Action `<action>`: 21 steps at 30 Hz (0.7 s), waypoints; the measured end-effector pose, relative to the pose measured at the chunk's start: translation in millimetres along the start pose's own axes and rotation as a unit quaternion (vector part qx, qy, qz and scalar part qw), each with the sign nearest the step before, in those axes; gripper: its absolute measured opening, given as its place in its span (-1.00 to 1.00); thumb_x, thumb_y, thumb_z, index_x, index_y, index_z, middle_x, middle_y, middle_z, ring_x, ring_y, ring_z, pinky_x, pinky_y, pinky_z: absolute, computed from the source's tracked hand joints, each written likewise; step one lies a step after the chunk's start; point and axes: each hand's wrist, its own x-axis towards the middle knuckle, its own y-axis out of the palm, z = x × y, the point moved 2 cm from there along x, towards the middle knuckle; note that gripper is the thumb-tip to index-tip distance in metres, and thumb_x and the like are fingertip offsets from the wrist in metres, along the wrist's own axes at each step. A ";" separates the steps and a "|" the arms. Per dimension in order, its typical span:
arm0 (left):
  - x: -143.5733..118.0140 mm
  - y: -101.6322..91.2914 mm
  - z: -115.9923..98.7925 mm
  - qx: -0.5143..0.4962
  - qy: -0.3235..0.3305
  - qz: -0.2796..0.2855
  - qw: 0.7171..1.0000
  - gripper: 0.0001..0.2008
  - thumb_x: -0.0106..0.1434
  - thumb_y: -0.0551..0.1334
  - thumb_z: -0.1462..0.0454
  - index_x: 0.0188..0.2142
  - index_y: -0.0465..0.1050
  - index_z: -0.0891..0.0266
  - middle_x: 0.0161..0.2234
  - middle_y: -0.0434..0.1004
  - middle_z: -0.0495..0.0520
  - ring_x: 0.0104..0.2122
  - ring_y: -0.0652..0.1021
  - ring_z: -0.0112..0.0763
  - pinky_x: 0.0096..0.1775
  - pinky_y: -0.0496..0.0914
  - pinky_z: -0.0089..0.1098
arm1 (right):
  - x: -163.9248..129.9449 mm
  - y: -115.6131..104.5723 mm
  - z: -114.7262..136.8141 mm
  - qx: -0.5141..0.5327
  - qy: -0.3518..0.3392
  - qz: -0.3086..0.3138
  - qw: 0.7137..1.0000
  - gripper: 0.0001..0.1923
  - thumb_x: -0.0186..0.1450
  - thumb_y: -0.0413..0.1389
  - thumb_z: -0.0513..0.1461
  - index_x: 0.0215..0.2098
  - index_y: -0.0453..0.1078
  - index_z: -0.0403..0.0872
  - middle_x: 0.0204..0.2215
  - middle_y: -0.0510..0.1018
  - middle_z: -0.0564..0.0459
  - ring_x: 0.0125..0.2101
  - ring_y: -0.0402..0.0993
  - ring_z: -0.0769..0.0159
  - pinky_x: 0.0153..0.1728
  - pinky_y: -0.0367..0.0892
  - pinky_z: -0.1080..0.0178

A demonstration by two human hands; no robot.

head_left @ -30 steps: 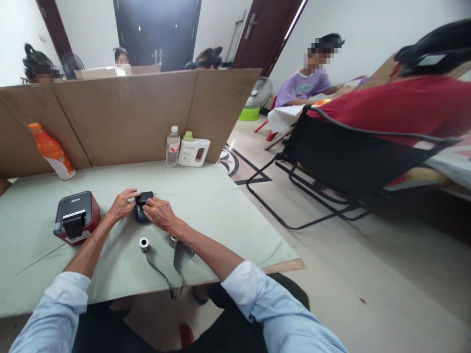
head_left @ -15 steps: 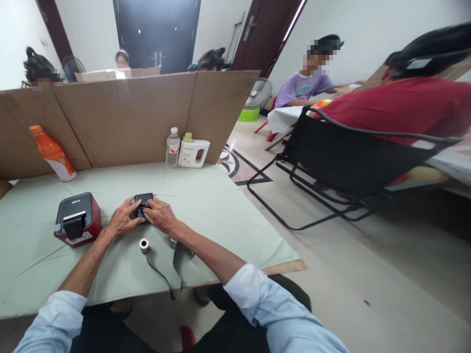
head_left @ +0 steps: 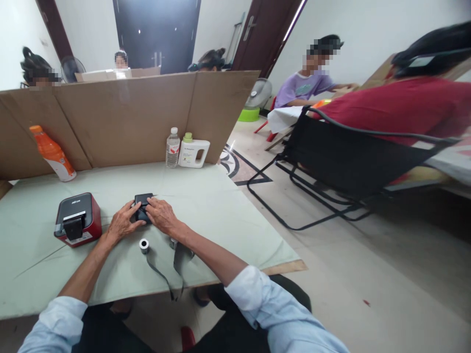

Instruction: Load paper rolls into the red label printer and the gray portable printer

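Note:
A small black box-like device (head_left: 143, 198) lies on the green tablecloth in front of me; its exact kind is hard to make out. From the left side my left hand (head_left: 123, 223) grips it, thumb at the near edge and fingers on its top. Fingers of my right hand (head_left: 162, 214) are curled over its right side and cover part of it. Nearer to me stands a small white paper roll (head_left: 144, 246) with a dark strap beside it. Under my right forearm, a second small item with a strap is partly hidden.
A red and black label printer (head_left: 78, 218) stands to the left. Against the cardboard screen (head_left: 128, 117) are an orange bottle (head_left: 53, 152), a clear water bottle (head_left: 172, 148) and a white jug (head_left: 193, 153). A folding chair (head_left: 331, 157) with a seated person is at right.
My right hand has shifted slightly, its fingers less bunched over the device's middle, so more of the black top shows. My left hand stays almost in place.

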 end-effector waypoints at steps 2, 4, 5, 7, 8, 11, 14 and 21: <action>0.6 -0.5 -0.9 0.002 -0.002 0.000 1.000 -0.27 0.26 0.36 -0.06 0.34 0.36 0.12 0.36 0.33 0.25 0.33 0.39 0.03 0.31 0.33 -0.01 | -0.2 -0.7 0.9 0.000 -0.002 0.000 1.000 -0.74 0.48 0.04 -0.31 0.03 0.52 -0.14 0.24 0.48 -0.27 0.27 0.39 0.04 0.22 0.36 0.00; 1.9 -1.4 -2.0 0.005 -0.004 0.003 1.000 -0.28 0.25 0.37 -0.05 0.33 0.38 0.14 0.36 0.33 0.27 0.32 0.40 0.05 0.31 0.33 -0.01 | -0.2 -0.9 2.2 -0.001 -0.001 -0.001 1.000 -0.73 0.48 0.02 -0.32 0.04 0.51 -0.15 0.23 0.48 -0.29 0.27 0.39 0.02 0.21 0.37 -0.01; 2.5 -2.0 -2.6 0.007 -0.006 0.004 1.000 -0.29 0.25 0.37 -0.05 0.32 0.40 0.15 0.36 0.32 0.28 0.32 0.40 0.05 0.31 0.34 -0.01 | -0.3 -0.7 3.0 -0.003 0.001 -0.001 1.000 -0.73 0.48 0.01 -0.32 0.04 0.50 -0.15 0.24 0.48 -0.30 0.26 0.39 0.02 0.21 0.37 -0.01; 3.1 -3.0 -3.8 0.011 -0.009 0.009 1.000 -0.30 0.25 0.37 -0.05 0.30 0.42 0.15 0.36 0.32 0.28 0.32 0.40 0.05 0.30 0.34 -0.02 | -0.6 0.3 4.4 -0.007 0.003 0.001 1.000 -0.73 0.47 0.02 -0.33 0.05 0.49 -0.15 0.24 0.48 -0.30 0.25 0.40 0.02 0.20 0.38 0.00; 3.0 -3.3 -4.3 0.011 -0.011 0.011 1.000 -0.31 0.25 0.37 -0.04 0.30 0.42 0.14 0.36 0.32 0.27 0.32 0.40 0.05 0.30 0.35 -0.03 | -1.1 1.2 4.8 -0.008 0.003 0.003 1.000 -0.73 0.47 0.02 -0.33 0.06 0.48 -0.16 0.24 0.48 -0.31 0.26 0.40 0.01 0.20 0.38 0.00; 0.1 -2.7 -5.1 0.007 -0.018 0.012 1.000 -0.31 0.26 0.36 -0.03 0.32 0.39 0.12 0.36 0.32 0.25 0.31 0.42 0.03 0.29 0.36 -0.05 | -3.6 5.0 2.8 0.008 -0.002 -0.001 1.000 -0.75 0.44 0.07 -0.32 0.05 0.47 -0.15 0.26 0.45 -0.31 0.29 0.36 0.01 0.21 0.36 -0.02; -3.9 -0.7 -4.6 -0.001 -0.025 0.003 1.000 -0.28 0.27 0.35 -0.02 0.36 0.33 0.09 0.37 0.31 0.25 0.29 0.44 0.04 0.27 0.38 -0.04 | -5.6 7.2 -6.6 0.071 -0.009 -0.023 0.997 -0.75 0.37 0.18 -0.27 0.02 0.47 -0.11 0.27 0.45 -0.27 0.30 0.35 0.02 0.23 0.34 -0.03; -2.3 0.5 -4.8 -0.022 -0.023 0.003 1.000 -0.13 0.17 0.43 0.05 0.42 0.21 0.13 0.35 0.34 0.27 0.32 0.40 0.03 0.31 0.31 -0.01 | -5.2 -0.9 -55.1 0.319 0.130 -0.091 0.934 -0.69 0.38 0.12 -0.19 0.04 0.50 -0.11 0.03 0.63 -0.17 0.05 0.57 0.08 0.10 0.44 0.05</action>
